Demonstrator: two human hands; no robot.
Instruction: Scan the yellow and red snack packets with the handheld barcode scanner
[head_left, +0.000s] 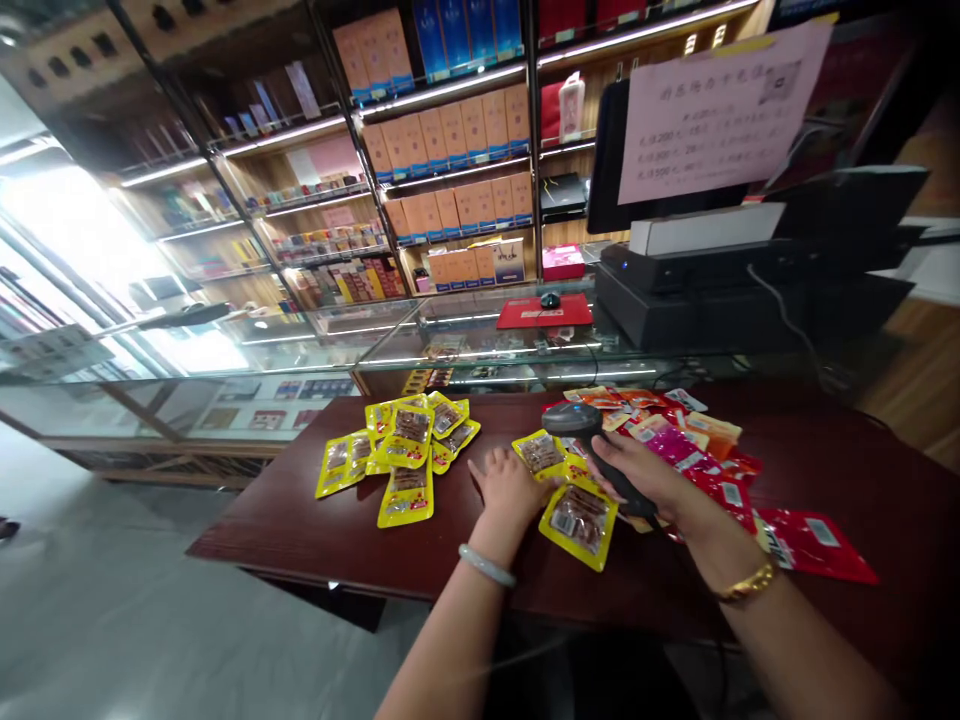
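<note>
At dark-red table (pixel 285 530) before glass counter (pixel 386 322) — gripping black scanner (pixel 577 418) in right hand (pixel 641 467) — with left hand (pixel 510 490) spread open beside yellow packets (pixel 579 522).

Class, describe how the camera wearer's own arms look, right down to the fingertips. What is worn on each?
The left arm has a smooth, pale, rounded bangle at the wrist. The right arm has a shiny gold-coloured bracelet with a bumpy surface. No sleeve or glove shows on either, and no ring can be made out.
</note>
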